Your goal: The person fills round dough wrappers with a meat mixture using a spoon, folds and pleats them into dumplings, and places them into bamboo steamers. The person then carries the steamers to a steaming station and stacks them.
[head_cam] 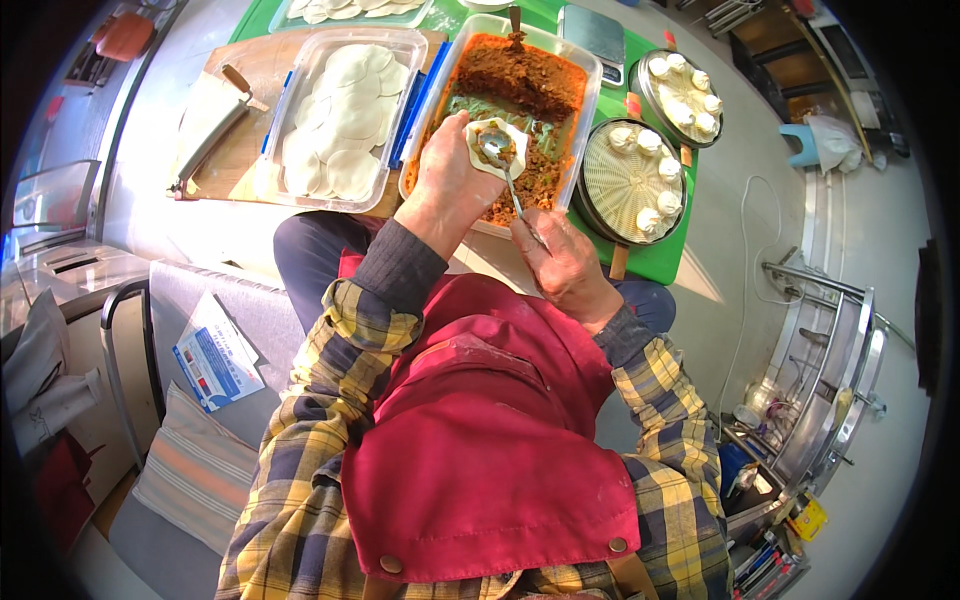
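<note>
My left hand [454, 176] holds a round dough wrapper [478, 159] with filling on it, over the near part of a plastic tub [595, 82] of reddish-brown minced filling [517, 71]. In my right hand [562, 255] is a metal spoon [513, 189], its bowl pressed on the filling in the wrapper. Left of the tub, a clear plastic container holds overlapping dough wrappers [349, 127]. To the right, two round steamers with woven liners [622, 180] carry pleated buns [669, 168] along part of their rims. Another utensil handle [514, 19] stands in the filling.
A cleaver [214, 135] lies on the wooden board [247, 67] at the left. A digital scale [592, 37] sits behind the steamers on the green table [667, 262]. Further wrappers [352, 7] lie in a container at the back. A chair with a striped cushion [195, 465] is at lower left.
</note>
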`<state>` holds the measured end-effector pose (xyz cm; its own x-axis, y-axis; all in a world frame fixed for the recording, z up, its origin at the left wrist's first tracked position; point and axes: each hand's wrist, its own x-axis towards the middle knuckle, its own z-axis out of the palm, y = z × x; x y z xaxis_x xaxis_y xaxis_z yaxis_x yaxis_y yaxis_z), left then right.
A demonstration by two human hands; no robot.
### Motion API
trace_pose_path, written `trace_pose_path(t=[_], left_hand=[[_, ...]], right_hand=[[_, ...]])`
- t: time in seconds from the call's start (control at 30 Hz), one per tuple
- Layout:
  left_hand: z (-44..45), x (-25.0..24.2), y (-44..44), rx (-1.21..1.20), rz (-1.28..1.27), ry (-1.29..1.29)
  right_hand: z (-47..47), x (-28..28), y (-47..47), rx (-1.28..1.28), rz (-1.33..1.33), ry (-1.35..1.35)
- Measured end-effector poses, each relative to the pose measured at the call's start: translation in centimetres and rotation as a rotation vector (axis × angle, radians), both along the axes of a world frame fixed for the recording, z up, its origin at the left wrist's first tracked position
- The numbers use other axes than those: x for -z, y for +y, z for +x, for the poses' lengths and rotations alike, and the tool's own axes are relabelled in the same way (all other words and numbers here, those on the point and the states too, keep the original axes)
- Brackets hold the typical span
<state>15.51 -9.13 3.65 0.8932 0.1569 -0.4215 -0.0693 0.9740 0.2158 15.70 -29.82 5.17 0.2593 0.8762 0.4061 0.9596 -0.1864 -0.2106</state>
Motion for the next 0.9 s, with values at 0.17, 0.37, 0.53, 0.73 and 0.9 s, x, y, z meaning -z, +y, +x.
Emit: trace_pose_path(t=[0.17,0.37,0.53,0.73,0.9], left_hand=[[-0.7,0.5,0.0,0.011,0.041,0.086],[-2.9,0.0,-0.2,0.06,0.043,0.01],[-3.5,-0.8,-0.4,0.07,0.058,-0.086],[-3.2,-0.4,-0.2,0.079,0.006,-0.041],[-4.4,0.8,-0.2,0.08,0.058,-0.041]], right_hand=[[-0.6,-2.0,-0.7,0.006,0.095,0.052],[-1.2,-4.9,-0.7,0.177,0.402,0.141],[-1.7,-3.6,-0.6,0.022,0.233,0.115],[-2.3,-1.9,-1.5,-0.001,0.096,0.09],[-2.1,-4.3,-2.7,0.136,0.208,0.057]])
